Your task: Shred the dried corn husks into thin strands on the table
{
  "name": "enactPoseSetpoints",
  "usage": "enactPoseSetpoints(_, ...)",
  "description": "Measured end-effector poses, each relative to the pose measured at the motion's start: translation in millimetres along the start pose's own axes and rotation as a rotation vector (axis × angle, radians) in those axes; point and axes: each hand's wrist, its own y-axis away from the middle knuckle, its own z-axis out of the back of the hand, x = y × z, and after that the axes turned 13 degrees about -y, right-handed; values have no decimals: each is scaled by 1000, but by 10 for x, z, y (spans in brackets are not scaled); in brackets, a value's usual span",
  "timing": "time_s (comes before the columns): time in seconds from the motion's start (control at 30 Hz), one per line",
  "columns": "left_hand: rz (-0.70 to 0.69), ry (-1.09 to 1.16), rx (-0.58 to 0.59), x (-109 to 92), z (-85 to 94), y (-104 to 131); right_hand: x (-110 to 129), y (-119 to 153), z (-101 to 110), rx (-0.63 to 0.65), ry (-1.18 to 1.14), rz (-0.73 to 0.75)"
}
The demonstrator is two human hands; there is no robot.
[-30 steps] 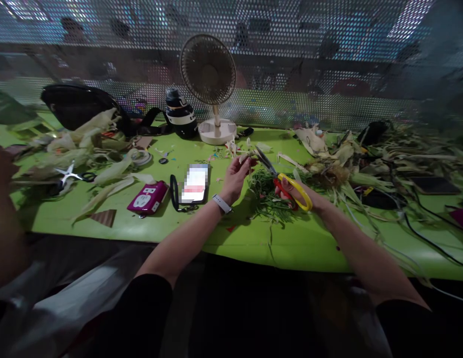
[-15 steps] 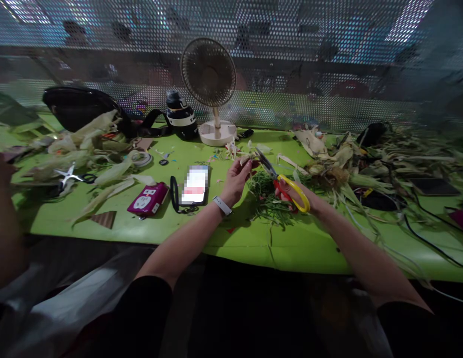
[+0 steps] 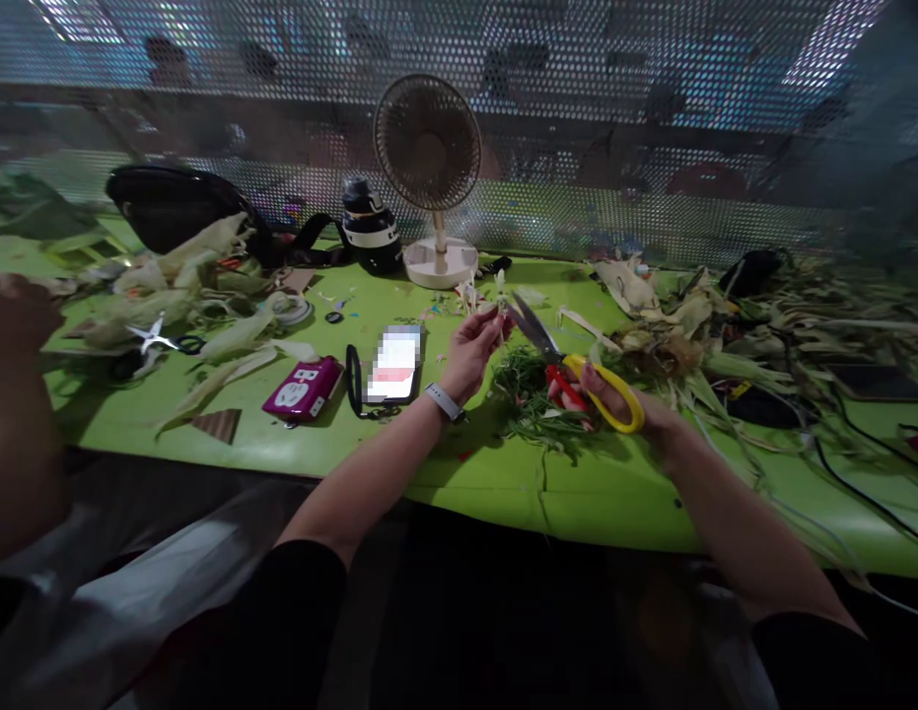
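My left hand (image 3: 469, 357) pinches a small pale piece (image 3: 501, 308), perhaps corn husk, between thumb and fingertips; its exact shape is too small to make out. In my right hand (image 3: 612, 396) are scissors (image 3: 533, 325) with one yellow and one red handle, fingers through the loops. The blades point up and left, their tips close to the pale piece; whether they touch it I cannot tell. Beneath the scissors lies a loose heap of thin green strands (image 3: 529, 399). Several pale scraps (image 3: 469, 296) lie just beyond my left hand.
On the green table stand a fan (image 3: 427, 143) and a dark bottle (image 3: 371, 232). A phone (image 3: 394, 365), a purple case (image 3: 303, 390) and other scissors (image 3: 154, 338) lie leftward. Husks (image 3: 651, 330) and cables spread right. Another person's hand (image 3: 19, 311) is at far left.
The view has swung slightly left. My right hand has drawn the scissors a little back to the right, and the handles look farther apart. My left hand keeps its pinch.
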Motion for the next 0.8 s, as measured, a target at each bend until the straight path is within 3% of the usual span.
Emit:
enactPoseSetpoints(0.17, 10, 56, 84, -46, -18, 50, -45, -10, -64, 147, 70, -48)
enactPoseSetpoints(0.37, -2, 105, 130, -62, -17, 73, -65, -30, -80, 129, 105, -35)
enactPoseSetpoints(0.8, -61, 16, 75, -17, 8, 23, -24, 33, -19, 146, -33, -81)
